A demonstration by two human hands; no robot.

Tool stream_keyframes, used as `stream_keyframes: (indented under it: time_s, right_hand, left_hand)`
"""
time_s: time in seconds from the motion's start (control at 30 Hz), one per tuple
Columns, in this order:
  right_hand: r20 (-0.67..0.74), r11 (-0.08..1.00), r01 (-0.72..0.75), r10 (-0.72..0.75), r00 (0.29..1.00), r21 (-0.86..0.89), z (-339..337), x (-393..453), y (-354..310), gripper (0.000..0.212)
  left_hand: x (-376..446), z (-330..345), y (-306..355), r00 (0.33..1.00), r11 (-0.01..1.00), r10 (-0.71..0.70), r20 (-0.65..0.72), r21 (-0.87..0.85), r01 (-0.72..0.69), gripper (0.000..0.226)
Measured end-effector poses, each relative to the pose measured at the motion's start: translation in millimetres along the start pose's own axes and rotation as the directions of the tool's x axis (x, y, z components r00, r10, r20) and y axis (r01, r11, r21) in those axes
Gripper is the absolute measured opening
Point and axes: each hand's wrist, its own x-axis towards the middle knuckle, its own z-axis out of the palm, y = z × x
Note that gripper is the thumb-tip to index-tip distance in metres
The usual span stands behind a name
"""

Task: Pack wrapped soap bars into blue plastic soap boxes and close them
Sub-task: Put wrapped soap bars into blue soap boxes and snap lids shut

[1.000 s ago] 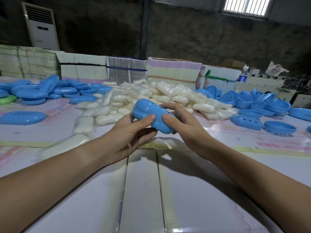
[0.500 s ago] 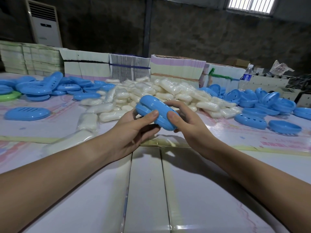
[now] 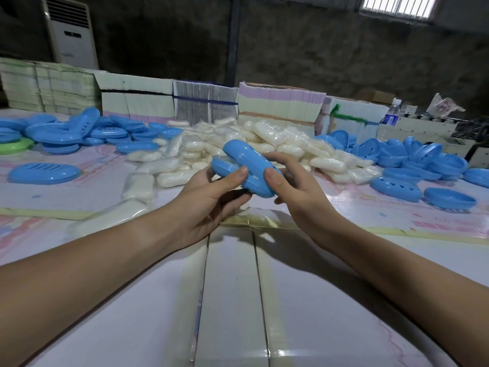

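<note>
Above the white table (image 3: 232,300), left hand (image 3: 206,200) and right hand (image 3: 299,192) grip one blue soap box (image 3: 246,168), thumbs pressing.

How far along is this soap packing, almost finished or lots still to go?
Lots to go, I'd judge. No finished boxes stand out in view. In hand: one blue soap box, held above the table in the grip of both the left hand and the right hand, its halves together. Left: a big heap of wrapped soap bars and many empty blue box halves on both sides.

packing workshop | soap heap (image 3: 264,144) | box halves (image 3: 412,160) | carton stacks (image 3: 280,107)
</note>
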Motion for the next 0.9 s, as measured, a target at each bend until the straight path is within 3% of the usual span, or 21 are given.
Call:
stream_keyframes:
  time_s: [0.17, 0.53, 0.9]
  right_hand:
    - [0.061, 1.0, -0.022, 0.022, 0.998, 0.003, -1.2, -0.4, 0.5, 0.036]
    - [0.059, 0.999, 0.049, -0.048, 0.997, -0.011, 5.6, -2.9, -1.2, 0.029]
    - [-0.1, 0.997, 0.015, -0.008, 0.995, 0.07, 7.3, -1.7, -0.7, 0.054]
  left_hand:
    - [0.1, -1.3, -1.1, 1.0, 1.0, 0.002, 0.022, 0.018, -0.002, 0.058]
    - [-2.3, -0.8, -0.1, 0.999, 1.0, -0.016, 0.038, -0.01, 0.017, 0.055]
    - [-2.5, 2.9, 1.0, 1.0, 0.999, 0.012, 0.012, -0.048, -0.011, 0.065]
